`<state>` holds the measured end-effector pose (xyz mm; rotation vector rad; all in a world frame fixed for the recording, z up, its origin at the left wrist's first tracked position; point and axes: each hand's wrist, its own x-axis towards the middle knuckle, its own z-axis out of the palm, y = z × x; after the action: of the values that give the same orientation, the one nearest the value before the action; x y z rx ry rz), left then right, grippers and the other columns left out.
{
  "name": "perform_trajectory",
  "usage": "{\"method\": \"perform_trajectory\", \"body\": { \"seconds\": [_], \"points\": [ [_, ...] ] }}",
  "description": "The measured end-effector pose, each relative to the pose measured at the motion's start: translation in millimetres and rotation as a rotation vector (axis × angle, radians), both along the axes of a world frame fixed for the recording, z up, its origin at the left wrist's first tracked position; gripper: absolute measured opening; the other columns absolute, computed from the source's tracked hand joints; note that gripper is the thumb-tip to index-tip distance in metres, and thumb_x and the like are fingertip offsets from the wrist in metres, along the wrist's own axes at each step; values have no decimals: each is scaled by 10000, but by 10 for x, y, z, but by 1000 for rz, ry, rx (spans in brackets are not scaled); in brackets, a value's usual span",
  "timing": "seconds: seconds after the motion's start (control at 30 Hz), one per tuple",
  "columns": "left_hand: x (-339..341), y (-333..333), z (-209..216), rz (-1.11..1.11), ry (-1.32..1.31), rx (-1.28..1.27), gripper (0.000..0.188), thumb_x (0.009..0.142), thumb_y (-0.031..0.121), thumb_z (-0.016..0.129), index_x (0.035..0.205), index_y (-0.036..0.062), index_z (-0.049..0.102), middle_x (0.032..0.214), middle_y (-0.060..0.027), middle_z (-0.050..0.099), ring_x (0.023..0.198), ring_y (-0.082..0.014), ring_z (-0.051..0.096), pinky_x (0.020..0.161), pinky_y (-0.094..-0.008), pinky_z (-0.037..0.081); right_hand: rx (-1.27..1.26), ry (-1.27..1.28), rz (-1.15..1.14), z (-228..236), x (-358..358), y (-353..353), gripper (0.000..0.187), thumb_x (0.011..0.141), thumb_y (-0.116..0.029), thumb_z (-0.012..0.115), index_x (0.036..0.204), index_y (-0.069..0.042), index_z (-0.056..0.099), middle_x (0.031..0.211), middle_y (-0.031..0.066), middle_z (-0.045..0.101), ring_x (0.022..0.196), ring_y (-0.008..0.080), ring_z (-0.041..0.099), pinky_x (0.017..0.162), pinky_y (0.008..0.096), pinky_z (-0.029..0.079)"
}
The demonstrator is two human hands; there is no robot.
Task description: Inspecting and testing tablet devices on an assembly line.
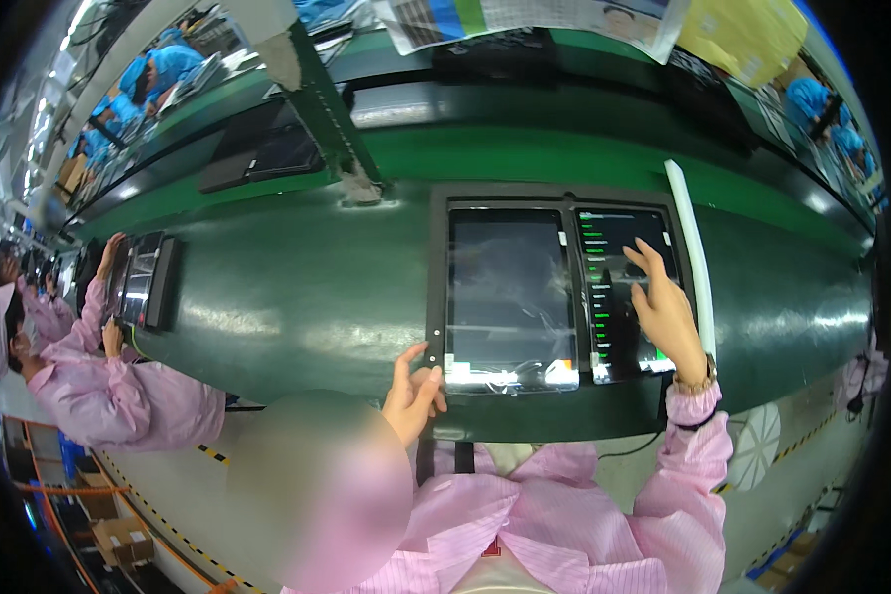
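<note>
Left hand bears on the lower-left edge of the black tray with bent fingers, while the right hand clasps nothing and spreads its fingers over the right tablet; from overhead, it is not certain whether the left fingers clamp the rim or merely rest on it, or whether the right fingertips meet the glass. Uneven pressure from the left hand could slide or turn the tray on the smooth green bench, since no clamp is visible at that corner. Next, the left tablet lies dark in its recess, with wrinkled clear film along its lower edge; a sleeve or finger drawn across this film could catch and lift it. To its right, the right tablet lies in the adjoining recess with its screen lit, showing lines of green and white text; stray contact from a second finger could register as an unintended input. At the right wrist, the wristband is near the tray's lower-right corner and could scrape the rim if the wrist drops. Outermost, the white strip lies along the tray's right side; a sideways forearm movement could knock it out of line.
</note>
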<state>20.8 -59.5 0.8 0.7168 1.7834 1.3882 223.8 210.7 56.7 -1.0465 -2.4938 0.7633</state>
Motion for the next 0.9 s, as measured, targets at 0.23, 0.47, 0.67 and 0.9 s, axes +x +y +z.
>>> {"method": "perform_trajectory", "body": {
  "seconds": [0.23,0.47,0.67,0.9],
  "points": [
    [-206,504,347,-136,-671,-10,432,931,352,440,1235,53,371,662,-31,548,419,-77,446,367,-198,300,-59,162,7,-88,98,-159,515,808,41,481,1297,-41,344,1200,77,561,474,91,324,489,228,344],
    [-103,852,423,139,-690,-9,344,849,339,578,1025,52,508,808,25,567,571,-18,529,418,-153,367,-124,187,-1,-82,188,-214,455,820,-6,506,1258,-44,388,1095,88,611,460,115,397,500,251,389],
    [-156,657,271,-4,-515,48,387,858,291,565,1137,30,509,983,-27,577,872,-109,568,689,-233,468,-211,175,31,121,20,-85,376,864,-89,502,1232,-54,433,1030,92,621,518,112,471,505,255,414],
    [-125,76,454,-69,-478,104,421,856,282,550,1163,-4,516,1100,-75,579,1020,-145,533,858,-254,401,-645,578,142,301,-517,-160,511,936,-392,418,1386,-174,312,795,-43,420,669,41,413,540,183,375]
  ]
}}
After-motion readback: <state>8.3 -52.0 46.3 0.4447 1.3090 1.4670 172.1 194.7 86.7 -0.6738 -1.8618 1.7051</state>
